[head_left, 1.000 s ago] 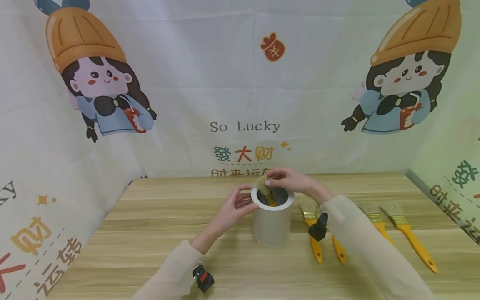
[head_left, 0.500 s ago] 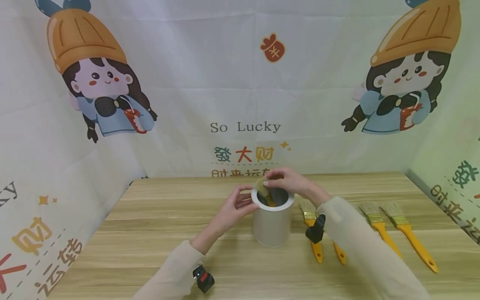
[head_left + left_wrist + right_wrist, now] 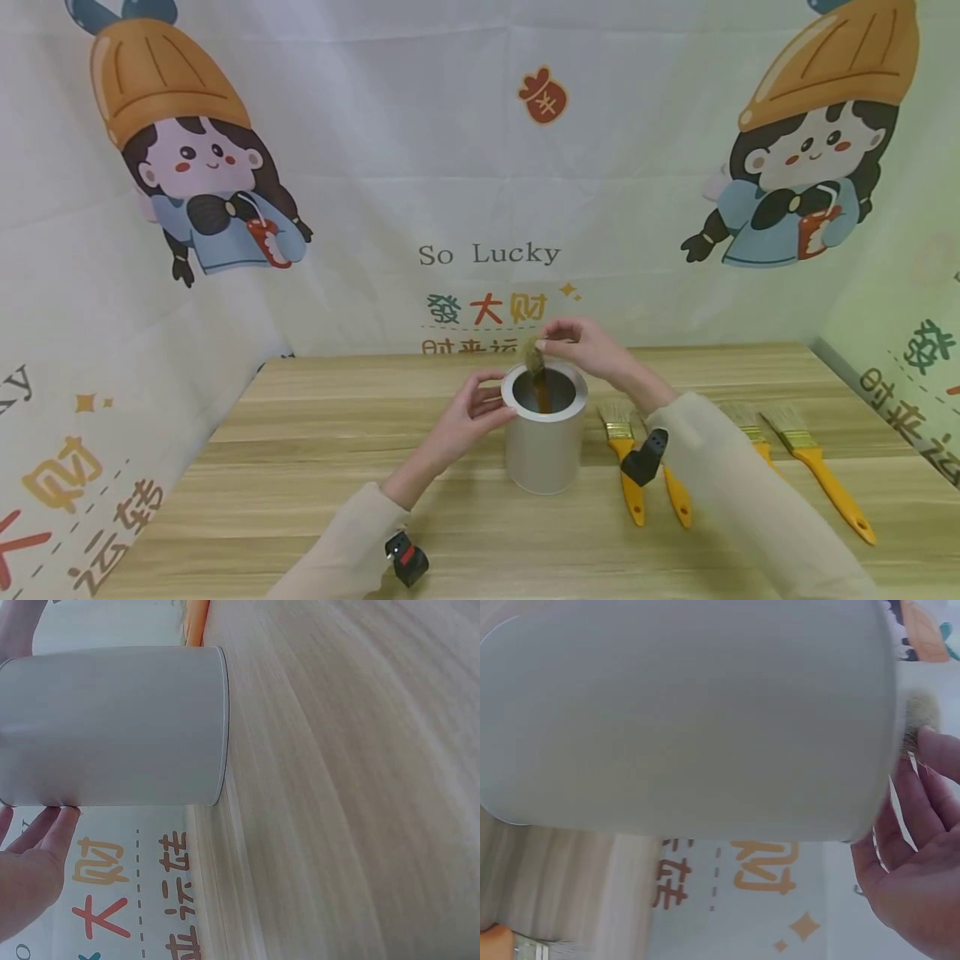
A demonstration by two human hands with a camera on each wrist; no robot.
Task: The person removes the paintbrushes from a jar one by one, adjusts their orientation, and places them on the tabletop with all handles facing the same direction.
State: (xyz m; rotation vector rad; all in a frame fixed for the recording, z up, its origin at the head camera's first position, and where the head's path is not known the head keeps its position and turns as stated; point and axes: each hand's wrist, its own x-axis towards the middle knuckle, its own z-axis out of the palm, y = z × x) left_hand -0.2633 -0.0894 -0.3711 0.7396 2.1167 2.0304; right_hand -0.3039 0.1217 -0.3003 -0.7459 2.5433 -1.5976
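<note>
A light grey, open-topped can (image 3: 543, 454) stands upright on the table, its white rim uppermost. My left hand (image 3: 467, 417) holds the can's left side near the rim, and in the left wrist view its fingertips touch the wall. Over the opening, my right hand (image 3: 592, 348) pinches a paintbrush (image 3: 535, 360) by its pale bristles. That brush points handle-down into the can, so the handle's lower part is hidden. From the right wrist, thumb and fingers show at the bristles (image 3: 922, 709) just past the rim.
Several more yellow-handled paintbrushes lie on the wooden table (image 3: 315, 467) right of the can, including one nearest it (image 3: 630, 475) and one farthest right (image 3: 821, 475). My right sleeve (image 3: 735, 483) covers parts of them. A printed cloth (image 3: 480, 167) hangs behind.
My right hand has risen slightly and moved a little right, and the brush in it now stands more upright, with more of its handle showing. My left hand and the can stay put.
</note>
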